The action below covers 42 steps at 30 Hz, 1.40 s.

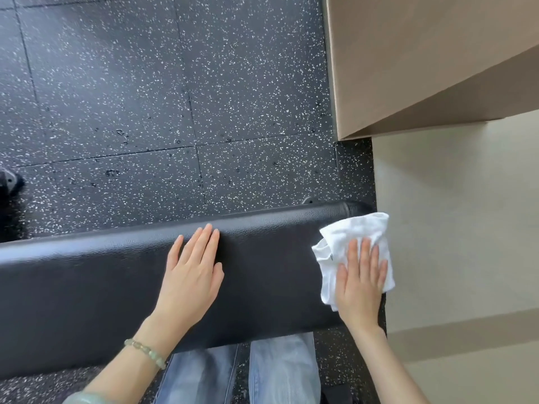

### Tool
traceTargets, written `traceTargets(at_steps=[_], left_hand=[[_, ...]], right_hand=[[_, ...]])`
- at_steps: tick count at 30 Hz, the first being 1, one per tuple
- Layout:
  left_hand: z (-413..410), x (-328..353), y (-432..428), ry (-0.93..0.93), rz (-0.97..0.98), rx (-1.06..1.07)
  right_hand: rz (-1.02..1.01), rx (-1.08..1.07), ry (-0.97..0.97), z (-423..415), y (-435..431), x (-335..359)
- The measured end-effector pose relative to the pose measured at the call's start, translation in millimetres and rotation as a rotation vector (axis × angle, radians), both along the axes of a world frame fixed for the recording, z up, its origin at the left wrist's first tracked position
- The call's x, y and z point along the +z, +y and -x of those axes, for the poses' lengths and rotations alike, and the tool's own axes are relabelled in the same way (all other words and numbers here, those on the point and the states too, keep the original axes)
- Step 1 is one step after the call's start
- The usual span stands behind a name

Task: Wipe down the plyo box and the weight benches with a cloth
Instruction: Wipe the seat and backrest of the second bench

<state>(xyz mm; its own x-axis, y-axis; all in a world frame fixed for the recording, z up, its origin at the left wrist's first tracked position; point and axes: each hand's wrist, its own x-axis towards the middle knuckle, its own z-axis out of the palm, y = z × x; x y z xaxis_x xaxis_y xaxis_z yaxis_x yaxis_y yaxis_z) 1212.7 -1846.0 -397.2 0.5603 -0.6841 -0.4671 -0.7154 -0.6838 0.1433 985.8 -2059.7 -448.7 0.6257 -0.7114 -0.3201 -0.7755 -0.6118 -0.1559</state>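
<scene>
Right hand presses cloth, bench seemingly crosswise

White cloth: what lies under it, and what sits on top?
The cloth lies on the right end of the black bench pad, its edge overhanging that end. The right hand presses flat on top. The pad surface beneath is covered, so its condition cannot be seen.
</scene>
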Motion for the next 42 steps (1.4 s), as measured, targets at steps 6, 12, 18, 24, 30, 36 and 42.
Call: traceTargets(at_steps=[6,12,18,24,30,36,42], left_hand=[[2,-1,-3,0.005,-0.035,0.052],[5,5,2,0.015,-0.083,0.154],[3,11,-2,0.006,-0.112,0.273],[3,5,0,0.016,-0.116,0.329],[-18,-1,37,-0.006,-0.084,0.417],[-48,8,106,-0.033,-0.084,0.435],[-92,8,166,-0.027,-0.124,0.362]], right_hand=[[-0.049,0.097,0.114,-93,-48,3],[-0.391,0.485,0.271,-205,12,7],[-0.408,0.554,0.219,-190,-15,8],[-0.319,0.384,0.297,-148,-87,13],[-0.203,0.322,0.235,-168,-29,11],[-0.309,0.404,0.235,-242,100,4],[-0.378,0.562,0.151,-291,187,6]])
